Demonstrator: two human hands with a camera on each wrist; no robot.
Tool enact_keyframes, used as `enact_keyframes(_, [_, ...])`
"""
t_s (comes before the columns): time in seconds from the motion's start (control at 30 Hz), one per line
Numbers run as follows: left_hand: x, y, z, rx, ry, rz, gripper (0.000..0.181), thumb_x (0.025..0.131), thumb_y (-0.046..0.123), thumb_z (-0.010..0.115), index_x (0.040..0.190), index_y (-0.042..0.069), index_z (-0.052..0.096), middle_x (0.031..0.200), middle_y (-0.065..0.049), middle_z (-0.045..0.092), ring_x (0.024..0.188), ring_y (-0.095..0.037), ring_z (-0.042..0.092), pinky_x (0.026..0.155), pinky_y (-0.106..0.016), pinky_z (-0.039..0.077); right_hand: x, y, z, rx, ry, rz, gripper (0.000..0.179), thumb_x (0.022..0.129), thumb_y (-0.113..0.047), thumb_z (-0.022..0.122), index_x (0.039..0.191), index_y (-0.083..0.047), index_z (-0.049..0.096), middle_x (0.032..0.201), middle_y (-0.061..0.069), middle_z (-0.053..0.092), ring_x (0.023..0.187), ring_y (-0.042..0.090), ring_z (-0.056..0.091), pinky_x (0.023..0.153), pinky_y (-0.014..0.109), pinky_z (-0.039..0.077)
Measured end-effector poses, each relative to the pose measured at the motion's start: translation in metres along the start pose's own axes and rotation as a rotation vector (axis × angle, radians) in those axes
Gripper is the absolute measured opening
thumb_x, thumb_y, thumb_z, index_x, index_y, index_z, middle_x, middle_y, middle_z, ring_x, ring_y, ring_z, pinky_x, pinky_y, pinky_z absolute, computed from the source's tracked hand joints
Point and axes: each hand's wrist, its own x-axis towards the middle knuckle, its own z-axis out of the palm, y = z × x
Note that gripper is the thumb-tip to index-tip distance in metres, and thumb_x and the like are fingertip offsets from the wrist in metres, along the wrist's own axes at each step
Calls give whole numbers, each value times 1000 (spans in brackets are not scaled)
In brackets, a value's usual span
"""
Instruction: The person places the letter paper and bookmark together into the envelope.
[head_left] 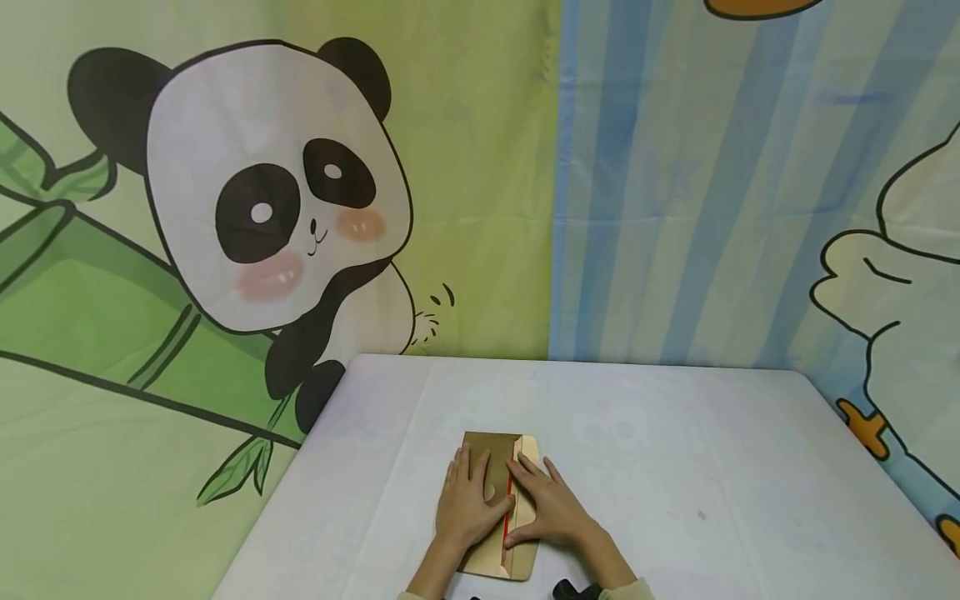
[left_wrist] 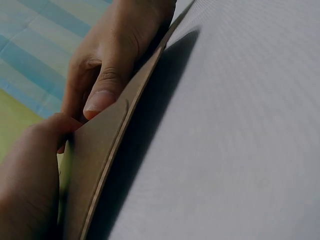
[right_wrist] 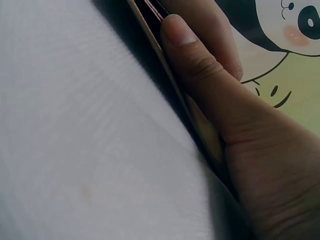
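A brown kraft paper envelope (head_left: 486, 565) lies lengthwise on the white table, with a paler flap (head_left: 528, 450) along its right side and a thin red strip at the flap's edge. My left hand (head_left: 468, 510) rests flat on the left half of the envelope, fingers straight and pointing away. With fingers spread, my right hand (head_left: 555, 510) presses on the flap, its thumb and fingertips by the red strip. The left wrist view shows the envelope's edge (left_wrist: 107, 155) slightly raised above the table, with the right thumb on the paper. Both palms' undersides are hidden.
A white-covered table (head_left: 675, 450) extends around the envelope. A black object (head_left: 574, 590) stands at the near edge beside the right forearm, only partly in view. Behind hangs a printed curtain (head_left: 480, 208) with a panda and blue stripes.
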Motion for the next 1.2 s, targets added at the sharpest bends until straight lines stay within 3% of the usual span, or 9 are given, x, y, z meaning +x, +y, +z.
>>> enact_keyframes(0.33, [3,2,-2,1,-10,-9,86,74,66,53,139,11,42,146,-23,25,135,-36,21,109,-43,19,3,-3,-1,-27,21,0,115,57,-75,62,142,-4,33,144,10,36,135,24,26,108,54,12])
enact_keyframes(1.2, [2,2,2,33,-15,-17,85,69,60,58,138,13,43,146,-22,27,135,-34,23,109,-42,22,2,-4,1,-58,-25,23,115,57,-79,57,143,-5,33,144,8,36,136,22,24,109,52,10])
